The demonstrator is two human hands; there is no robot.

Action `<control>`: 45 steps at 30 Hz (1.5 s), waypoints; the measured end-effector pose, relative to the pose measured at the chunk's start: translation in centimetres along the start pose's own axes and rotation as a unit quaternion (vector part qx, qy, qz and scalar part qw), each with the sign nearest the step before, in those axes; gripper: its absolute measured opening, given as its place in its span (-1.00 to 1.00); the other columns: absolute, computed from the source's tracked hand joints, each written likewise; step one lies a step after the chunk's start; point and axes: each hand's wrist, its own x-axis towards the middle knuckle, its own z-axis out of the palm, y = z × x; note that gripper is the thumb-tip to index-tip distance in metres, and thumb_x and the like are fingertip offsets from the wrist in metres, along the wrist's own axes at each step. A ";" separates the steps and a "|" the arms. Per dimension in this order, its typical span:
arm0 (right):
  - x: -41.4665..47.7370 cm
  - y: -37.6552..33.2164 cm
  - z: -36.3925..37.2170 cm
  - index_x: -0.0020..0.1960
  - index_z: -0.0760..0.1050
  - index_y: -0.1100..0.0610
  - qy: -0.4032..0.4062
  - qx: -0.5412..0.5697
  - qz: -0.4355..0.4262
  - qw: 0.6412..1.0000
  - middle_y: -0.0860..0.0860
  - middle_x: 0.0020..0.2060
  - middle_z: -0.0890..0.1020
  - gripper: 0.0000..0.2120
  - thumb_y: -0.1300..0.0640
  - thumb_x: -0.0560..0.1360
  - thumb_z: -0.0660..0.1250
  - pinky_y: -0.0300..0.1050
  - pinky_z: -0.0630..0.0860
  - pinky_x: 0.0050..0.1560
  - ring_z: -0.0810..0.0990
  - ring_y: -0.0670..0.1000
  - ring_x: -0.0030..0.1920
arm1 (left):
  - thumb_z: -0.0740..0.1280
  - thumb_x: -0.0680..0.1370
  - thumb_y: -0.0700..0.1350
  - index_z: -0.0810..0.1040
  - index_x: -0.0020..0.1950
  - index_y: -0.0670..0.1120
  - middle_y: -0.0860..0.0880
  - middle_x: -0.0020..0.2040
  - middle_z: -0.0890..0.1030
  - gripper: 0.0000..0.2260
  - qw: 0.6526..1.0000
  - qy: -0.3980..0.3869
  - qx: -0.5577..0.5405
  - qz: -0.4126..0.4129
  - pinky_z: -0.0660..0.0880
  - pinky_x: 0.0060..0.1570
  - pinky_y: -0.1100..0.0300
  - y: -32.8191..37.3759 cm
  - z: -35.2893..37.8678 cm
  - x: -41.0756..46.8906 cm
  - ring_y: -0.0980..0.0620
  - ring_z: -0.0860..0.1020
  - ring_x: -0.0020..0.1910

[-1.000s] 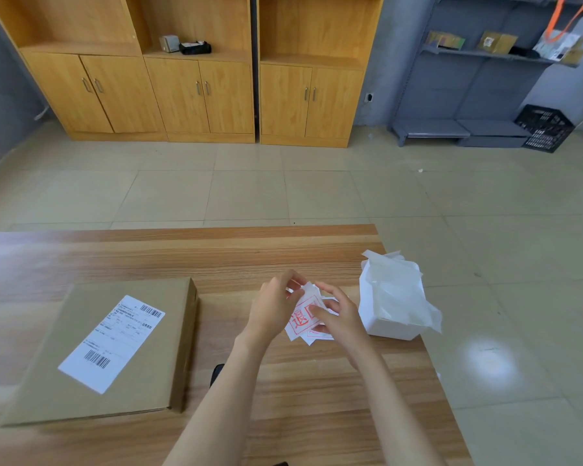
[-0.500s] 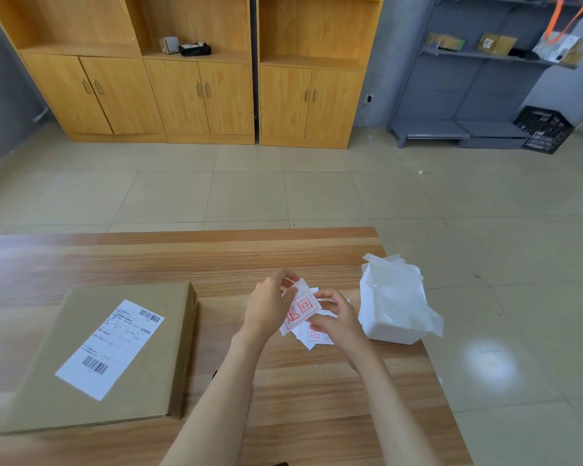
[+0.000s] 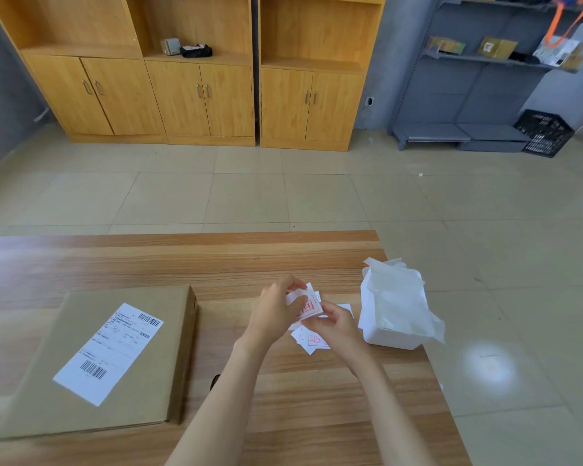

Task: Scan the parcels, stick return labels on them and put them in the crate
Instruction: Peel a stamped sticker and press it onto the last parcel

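Red-stamped return label [image 3: 308, 306] is pinched between your left hand [image 3: 275, 309] and right hand [image 3: 334, 326], apparently to peel its backing, over the spare labels [image 3: 308, 343], while the cardboard parcel [image 3: 142, 391] lies flat to their left on the table [image 3: 182, 260], face up for sticking.

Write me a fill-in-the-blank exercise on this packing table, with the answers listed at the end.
The left hand and right hand hold return labels printed in ____ ink. The cardboard parcel lies flat on the person's ____ side of the table. Its shipping label carries ____ barcodes. The crate by the far grey shelving is ____ in colour.
Missing words: red; left; two; black.
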 end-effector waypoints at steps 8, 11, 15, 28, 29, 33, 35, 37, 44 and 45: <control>0.3 0.3 0.1 -0.05 0.59 0.14 0.026 0.063 -0.038 0.997 -0.11 -0.23 0.70 -0.91 0.24 0.51 0.31 -0.34 0.49 -0.17 0.64 -0.18 -0.18 | 0.43 0.42 0.17 0.56 0.05 0.02 0.09 -0.06 0.62 -0.68 0.998 -0.029 -0.048 -0.012 0.48 -0.10 0.21 0.4 0.1 -0.7 0.13 0.56 -0.05; 0.3 0.1 0.2 -0.11 0.59 -0.04 0.028 0.067 -0.041 0.997 -0.18 -0.28 0.69 -0.77 0.28 0.51 0.28 -0.43 0.49 -0.27 0.64 -0.25 -0.24 | 0.43 0.40 0.19 0.56 0.05 0.04 0.12 -0.04 0.60 -0.66 0.999 -0.030 -0.038 -0.006 0.47 -0.08 0.22 0.5 0.2 -0.7 0.15 0.55 -0.04; 0.5 0.2 0.4 -0.15 0.58 -0.06 0.027 0.063 -0.046 0.997 -0.19 -0.28 0.69 -0.75 0.27 0.52 0.28 -0.44 0.46 -0.25 0.61 -0.26 -0.24 | 0.43 0.42 0.16 0.56 0.04 0.03 0.12 0.02 0.59 -0.70 0.999 -0.031 -0.033 -0.002 0.45 -0.01 0.23 0.4 0.2 -0.6 0.14 0.52 0.05; 0.6 0.5 0.5 -0.15 0.57 -0.06 0.013 0.065 -0.051 0.996 -0.22 -0.43 0.55 -0.72 0.29 0.54 0.25 -0.40 0.36 -0.33 0.47 -0.21 -0.36 | 0.44 0.41 0.16 0.56 0.02 0.01 0.09 -0.02 0.62 -0.69 0.999 -0.019 -0.042 0.007 0.51 0.02 0.12 -0.1 0.2 -0.2 0.13 0.57 0.01; 0.6 0.5 0.4 -0.16 0.57 -0.06 0.013 0.062 -0.048 0.997 -0.20 -0.39 0.58 -0.71 0.30 0.53 0.24 -0.37 0.37 -0.30 0.49 -0.19 -0.33 | 0.45 0.40 0.16 0.56 0.03 0.01 0.09 -0.02 0.61 -0.68 0.999 -0.022 -0.045 0.007 0.52 0.02 0.13 -0.1 0.2 -0.2 0.13 0.57 0.01; 0.4 0.2 0.5 -0.17 0.58 -0.09 0.015 0.061 -0.045 0.997 -0.19 -0.27 0.66 -0.73 0.26 0.52 0.28 -0.34 0.46 -0.17 0.58 -0.21 -0.21 | 0.46 0.39 0.15 0.56 0.05 0.01 0.10 0.01 0.60 -0.67 0.998 -0.026 -0.052 0.004 0.51 0.03 0.14 -0.1 0.2 -0.3 0.14 0.55 0.03; 0.3 0.1 0.4 -0.15 0.59 -0.11 0.022 0.051 -0.052 0.997 -0.17 -0.22 0.66 -0.78 0.20 0.52 0.33 -0.36 0.47 -0.13 0.58 -0.23 -0.16 | 0.44 0.41 0.16 0.56 0.05 0.02 0.11 0.01 0.60 -0.68 0.998 -0.031 -0.055 0.000 0.51 0.05 0.13 -0.3 0.2 -0.4 0.13 0.54 0.04; 0.2 0.0 0.3 -0.08 0.62 -0.02 0.024 0.048 -0.062 0.997 -0.05 -0.15 0.69 -0.84 0.21 0.52 0.33 -0.34 0.48 -0.06 0.60 -0.19 -0.09 | 0.43 0.42 0.17 0.56 0.06 0.03 0.12 0.03 0.60 -0.68 0.998 -0.034 -0.054 -0.002 0.50 0.07 0.13 -0.3 0.2 -0.4 0.13 0.54 0.06; 0.0 -0.3 0.0 0.06 0.58 0.27 0.000 0.097 -0.058 0.994 0.08 -0.17 0.62 -0.84 0.36 0.52 0.28 -0.36 0.48 -0.13 0.58 -0.11 -0.13 | 0.42 0.44 0.16 0.57 0.08 0.00 0.08 0.00 0.63 -0.67 0.998 -0.035 -0.046 0.001 0.50 0.07 0.16 -0.4 0.2 -0.3 0.14 0.56 0.04; 0.0 -0.3 0.0 0.05 0.60 0.24 0.000 0.101 -0.056 0.993 0.04 -0.18 0.63 -0.83 0.36 0.52 0.28 -0.39 0.49 -0.14 0.60 -0.14 -0.14 | 0.41 0.44 0.16 0.57 0.08 -0.01 0.08 0.01 0.62 -0.67 0.998 -0.035 -0.045 0.003 0.49 0.07 0.17 -0.4 0.1 -0.3 0.14 0.56 0.04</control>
